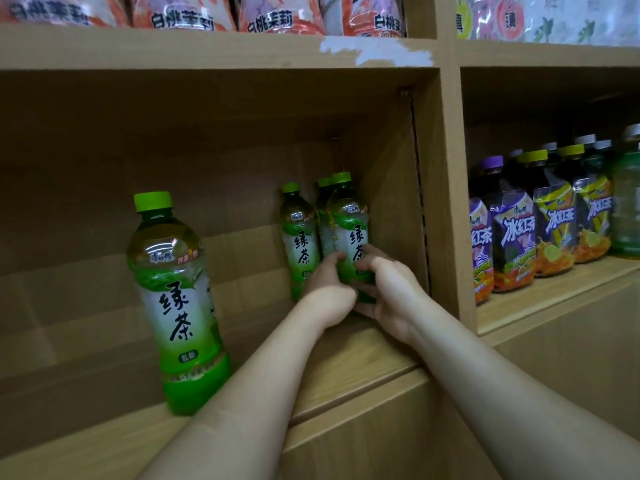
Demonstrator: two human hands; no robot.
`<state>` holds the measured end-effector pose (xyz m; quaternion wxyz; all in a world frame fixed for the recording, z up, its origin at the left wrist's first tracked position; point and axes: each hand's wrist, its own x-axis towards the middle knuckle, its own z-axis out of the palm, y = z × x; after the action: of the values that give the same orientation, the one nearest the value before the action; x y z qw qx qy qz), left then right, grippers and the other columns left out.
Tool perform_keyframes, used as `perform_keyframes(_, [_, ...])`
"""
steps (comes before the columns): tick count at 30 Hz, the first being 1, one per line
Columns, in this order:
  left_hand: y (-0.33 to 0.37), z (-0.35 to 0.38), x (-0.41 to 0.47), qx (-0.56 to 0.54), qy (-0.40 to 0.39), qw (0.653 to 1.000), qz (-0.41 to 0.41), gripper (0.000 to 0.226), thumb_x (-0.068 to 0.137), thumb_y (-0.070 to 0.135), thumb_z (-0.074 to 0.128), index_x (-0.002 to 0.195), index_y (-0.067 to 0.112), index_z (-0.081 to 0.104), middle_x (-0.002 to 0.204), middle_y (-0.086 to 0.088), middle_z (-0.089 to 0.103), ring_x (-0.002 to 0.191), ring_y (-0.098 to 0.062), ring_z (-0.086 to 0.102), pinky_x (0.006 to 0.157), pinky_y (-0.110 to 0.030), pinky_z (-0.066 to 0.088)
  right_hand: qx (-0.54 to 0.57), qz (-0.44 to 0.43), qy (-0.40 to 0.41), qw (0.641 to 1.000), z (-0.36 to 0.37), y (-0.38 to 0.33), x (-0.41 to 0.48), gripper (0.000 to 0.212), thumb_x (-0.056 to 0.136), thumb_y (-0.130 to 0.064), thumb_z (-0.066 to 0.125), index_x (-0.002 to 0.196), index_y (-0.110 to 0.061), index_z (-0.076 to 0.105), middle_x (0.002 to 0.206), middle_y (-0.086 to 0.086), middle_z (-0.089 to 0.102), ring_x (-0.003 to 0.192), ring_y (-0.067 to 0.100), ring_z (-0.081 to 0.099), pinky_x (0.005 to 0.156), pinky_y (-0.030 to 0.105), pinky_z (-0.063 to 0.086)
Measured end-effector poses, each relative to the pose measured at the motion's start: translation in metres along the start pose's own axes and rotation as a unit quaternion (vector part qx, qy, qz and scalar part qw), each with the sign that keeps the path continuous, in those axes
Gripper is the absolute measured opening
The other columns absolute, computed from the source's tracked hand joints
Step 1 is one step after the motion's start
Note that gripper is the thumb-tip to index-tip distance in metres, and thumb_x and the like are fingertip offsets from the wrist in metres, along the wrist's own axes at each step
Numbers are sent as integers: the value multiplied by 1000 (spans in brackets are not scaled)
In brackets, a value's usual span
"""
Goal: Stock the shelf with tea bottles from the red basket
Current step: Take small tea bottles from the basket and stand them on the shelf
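Left hand (327,289) and right hand (388,292) clasp an upright green tea bottle (349,230) on the wooden shelf (363,351); another green tea bottle (173,289) stands near the front edge.

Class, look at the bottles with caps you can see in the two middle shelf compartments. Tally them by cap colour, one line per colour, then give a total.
Green caps: 4, one at the front, three at the back
Yellow-green caps: 2
Purple caps: 1
White caps: 3 clearly; others hidden
Total: 10

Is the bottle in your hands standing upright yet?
Upright. The held bottle has its green cap straight above its body, parallel to the bottle beside it, with both hands around its lower half. Its base is hidden.
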<state>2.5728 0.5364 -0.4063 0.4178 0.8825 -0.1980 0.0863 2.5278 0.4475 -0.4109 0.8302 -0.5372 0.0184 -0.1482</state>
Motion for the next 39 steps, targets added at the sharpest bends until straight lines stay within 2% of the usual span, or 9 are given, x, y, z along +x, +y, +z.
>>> perform_keyframes(3, [21, -29, -27, -10, 49, 998, 50, 56, 84, 7, 54, 135, 30, 47, 135, 0, 55, 119, -21, 54, 97, -30, 47, -69, -53, 13, 996, 6, -7, -18, 58, 91, -5, 50, 143, -29, 41, 129, 9, 57, 115, 26, 56, 94, 47, 52])
perform_keyframes(8, [18, -97, -102, 37, 216, 953, 208, 33, 85, 11, 60, 111, 31, 66, 103, 15, 68, 87, 0, 62, 79, -15, 50, -70, -35, -104, 991, 37, -4, -59, 40, 93, -5, 53, 130, -20, 55, 118, 9, 65, 107, 22, 65, 84, 39, 56])
perform_keyframes(11, [-9, -131, -126, -21, 279, 939, 201, 26, 84, 10, 66, 100, 29, 65, 87, 13, 66, 76, -1, 61, 68, -11, 49, -72, 20, -162, 984, 70, 11, -69, 39, 90, -7, 61, 128, -18, 57, 123, 9, 62, 110, 19, 61, 65, 33, 56])
perform_keyframes(15, [-43, -160, -132, -83, 353, 924, 119, 28, 79, 8, 71, 95, 21, 53, 81, 8, 56, 68, -5, 52, 70, -24, 49, -74, 31, -180, 980, 107, 29, -76, 53, 87, -6, 65, 136, -18, 49, 136, 7, 51, 104, 14, 58, 64, 33, 57])
perform_keyframes(21, [-84, -155, -130, -175, 176, 968, -32, 40, 79, 22, 77, 105, 27, 47, 105, -6, 67, 95, -21, 67, 88, -46, 55, -98, 39, -204, 973, 133, 46, -83, 60, 92, -3, 59, 145, -20, 37, 130, 5, 58, 97, 19, 65, 68, 32, 61])
perform_keyframes(27, [-86, -149, -123, -187, 116, 976, 5, 28, 88, 13, 67, 101, 27, 46, 104, -10, 71, 92, -20, 70, 86, -41, 56, -84, 13, -173, 981, 120, 42, -87, 55, 90, 5, 57, 140, -16, 43, 125, 11, 59, 101, 25, 66, 72, 39, 61])
perform_keyframes(31, [-78, -137, -112, -246, 27, 969, 9, 31, 90, 4, 61, 110, 22, 45, 101, -7, 70, 80, -8, 70, 70, -22, 55, -173, -91, -105, 975, 98, 38, -93, 62, 87, -3, 66, 141, -19, 41, 121, 5, 59, 95, 17, 66, 60, 31, 61])
perform_keyframes(35, [-72, -122, -108, -126, -5, 992, 26, 71, 73, 15, 79, 126, 29, 34, 114, -6, 68, 102, -21, 67, 90, -41, 54, -229, -163, -51, 958, 80, 39, -94, 44, 85, -8, 69, 119, -21, 44, 105, 0, 62, 82, 8, 65, 56, 31, 59])
perform_keyframes(39, [-63, -110, -97, -109, 1, 994, 29, 67, 68, 18, 82, 122, 24, 42, 110, -7, 70, 100, -23, 67, 91, -45, 54, -220, -144, -61, 963, 64, 35, -92, 32, 93, -9, 59, 118, -23, 47, 120, 5, 61, 95, 17, 66, 66, 37, 60])
